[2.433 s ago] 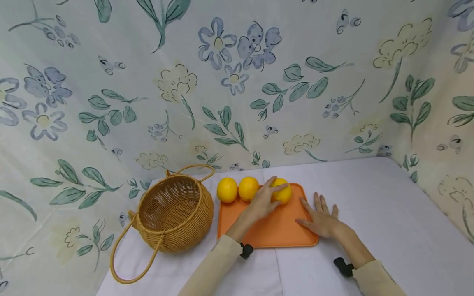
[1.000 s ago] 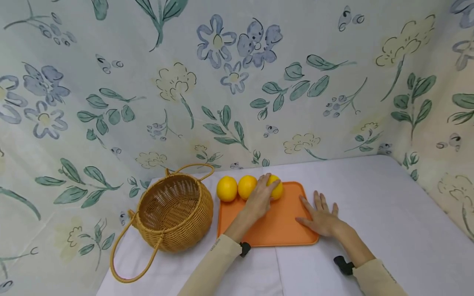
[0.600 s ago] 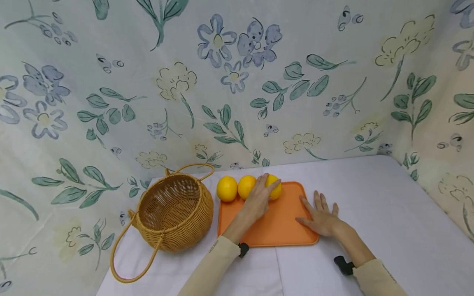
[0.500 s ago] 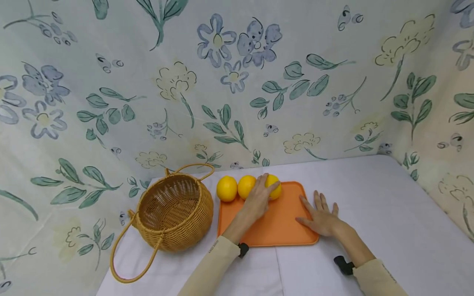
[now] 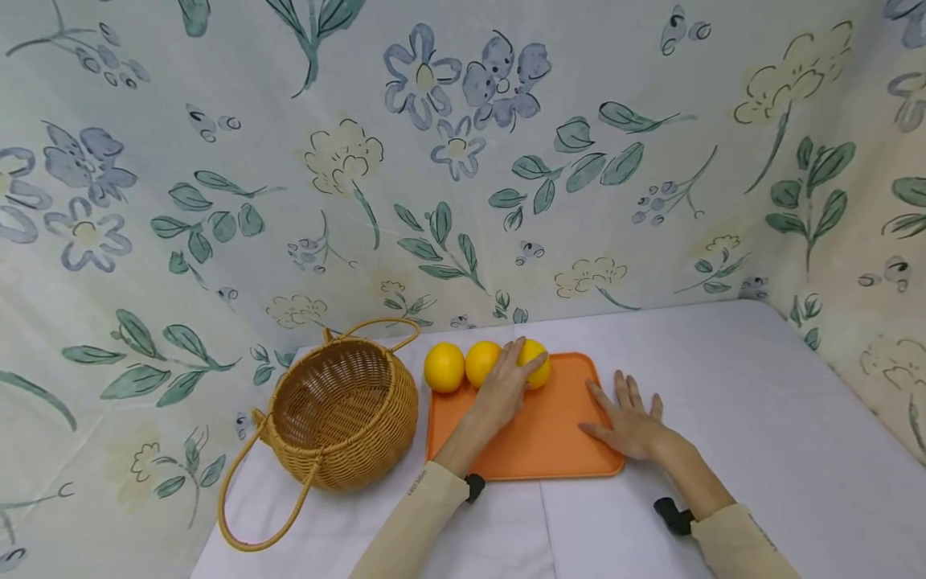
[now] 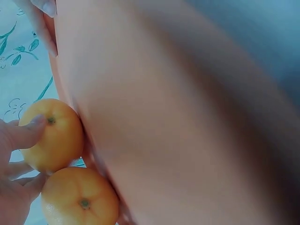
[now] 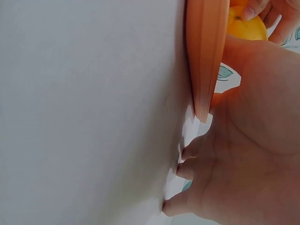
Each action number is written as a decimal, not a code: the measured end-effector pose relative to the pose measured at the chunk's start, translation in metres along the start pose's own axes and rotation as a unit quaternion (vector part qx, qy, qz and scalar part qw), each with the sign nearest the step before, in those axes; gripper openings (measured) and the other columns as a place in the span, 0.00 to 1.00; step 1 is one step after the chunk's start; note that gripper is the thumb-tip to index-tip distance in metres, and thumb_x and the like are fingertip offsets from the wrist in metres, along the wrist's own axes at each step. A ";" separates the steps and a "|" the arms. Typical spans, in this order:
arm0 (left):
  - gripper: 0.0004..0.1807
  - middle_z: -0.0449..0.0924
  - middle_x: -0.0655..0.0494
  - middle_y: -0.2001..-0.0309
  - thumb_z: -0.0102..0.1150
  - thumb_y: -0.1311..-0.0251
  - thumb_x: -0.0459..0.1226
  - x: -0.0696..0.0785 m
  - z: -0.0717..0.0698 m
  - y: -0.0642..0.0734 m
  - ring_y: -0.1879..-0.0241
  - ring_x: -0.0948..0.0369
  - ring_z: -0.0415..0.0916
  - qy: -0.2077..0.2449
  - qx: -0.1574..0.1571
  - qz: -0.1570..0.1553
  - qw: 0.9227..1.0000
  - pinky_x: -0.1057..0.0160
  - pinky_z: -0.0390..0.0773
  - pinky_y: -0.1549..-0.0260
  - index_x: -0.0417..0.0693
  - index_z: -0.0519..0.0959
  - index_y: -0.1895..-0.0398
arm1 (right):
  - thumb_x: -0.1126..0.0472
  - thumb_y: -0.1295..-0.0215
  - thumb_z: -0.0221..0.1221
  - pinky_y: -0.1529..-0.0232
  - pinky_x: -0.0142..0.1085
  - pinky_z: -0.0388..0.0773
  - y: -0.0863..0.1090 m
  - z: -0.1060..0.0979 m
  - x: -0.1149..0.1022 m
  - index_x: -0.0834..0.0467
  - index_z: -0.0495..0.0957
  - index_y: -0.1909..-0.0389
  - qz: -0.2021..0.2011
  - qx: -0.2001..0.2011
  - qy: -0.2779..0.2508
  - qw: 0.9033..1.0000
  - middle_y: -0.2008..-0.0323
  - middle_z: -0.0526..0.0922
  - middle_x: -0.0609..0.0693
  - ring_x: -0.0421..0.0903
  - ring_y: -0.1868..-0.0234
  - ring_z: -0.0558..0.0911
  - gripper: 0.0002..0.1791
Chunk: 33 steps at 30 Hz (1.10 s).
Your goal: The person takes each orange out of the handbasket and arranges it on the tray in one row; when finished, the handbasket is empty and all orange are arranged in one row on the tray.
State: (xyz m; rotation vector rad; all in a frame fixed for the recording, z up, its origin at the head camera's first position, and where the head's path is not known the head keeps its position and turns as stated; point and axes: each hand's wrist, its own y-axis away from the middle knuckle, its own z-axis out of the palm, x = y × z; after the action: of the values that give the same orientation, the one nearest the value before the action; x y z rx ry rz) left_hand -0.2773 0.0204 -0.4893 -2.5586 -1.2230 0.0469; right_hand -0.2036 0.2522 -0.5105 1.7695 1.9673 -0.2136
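Three oranges sit in a row along the back of an orange tray point(image 5: 560, 438). My left hand point(image 5: 502, 394) holds the rightmost orange point(image 5: 538, 378), the thumb on its top near the stem and other fingers behind it. In the left wrist view this held orange point(image 6: 61, 143) sits right beside the middle orange point(image 6: 77, 199). The left orange point(image 5: 444, 368) and the middle orange point(image 5: 481, 362) show in the head view. My right hand point(image 5: 631, 429) lies with fingers spread at the tray's right edge, fingertips on the white cloth and thumb over the rim.
A round wicker basket point(image 5: 362, 462) with two loop handles stands left of the tray, its near handle folded down onto the table. White cloth point(image 5: 781, 418) covers the table. A floral curtain point(image 5: 463, 225) rises behind it.
My left hand has moved the rightmost orange leftward along the tray, up beside the middle one. Over the last half second both hands stay nearly still. The right hand keeps its place.
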 end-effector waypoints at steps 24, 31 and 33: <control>0.29 0.65 0.42 0.24 0.68 0.35 0.33 -0.002 -0.003 -0.010 0.26 0.47 0.66 0.089 -0.010 -0.041 0.995 0.52 0.71 0.28 0.59 0.78 0.30 | 0.38 0.25 0.54 0.34 0.82 0.25 -0.001 0.000 0.002 0.62 0.49 0.18 0.001 -0.015 -0.015 1.000 0.22 0.31 0.80 0.80 0.23 0.32 0.48; 0.30 0.64 0.42 0.23 0.68 0.35 0.32 -0.002 -0.004 -0.011 0.26 0.47 0.66 0.096 -0.010 -0.043 0.994 0.52 0.72 0.28 0.58 0.77 0.30 | 0.38 0.25 0.54 0.34 0.83 0.26 -0.002 0.000 0.002 0.63 0.50 0.18 -0.003 -0.007 -0.009 1.000 0.23 0.32 0.81 0.81 0.23 0.33 0.48; 0.30 0.64 0.42 0.23 0.68 0.35 0.32 -0.001 -0.004 -0.011 0.26 0.47 0.66 0.098 -0.011 -0.045 0.994 0.51 0.72 0.29 0.58 0.77 0.30 | 0.38 0.25 0.54 0.34 0.83 0.26 -0.002 -0.001 0.001 0.63 0.50 0.19 -0.004 -0.006 -0.011 1.000 0.23 0.32 0.81 0.81 0.23 0.34 0.48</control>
State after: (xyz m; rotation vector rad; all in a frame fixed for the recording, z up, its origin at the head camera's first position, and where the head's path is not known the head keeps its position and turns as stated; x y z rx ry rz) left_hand -0.2857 0.0253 -0.4820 -2.4544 -1.2649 -0.2328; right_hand -0.2057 0.2535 -0.5106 1.7449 1.9572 -0.2224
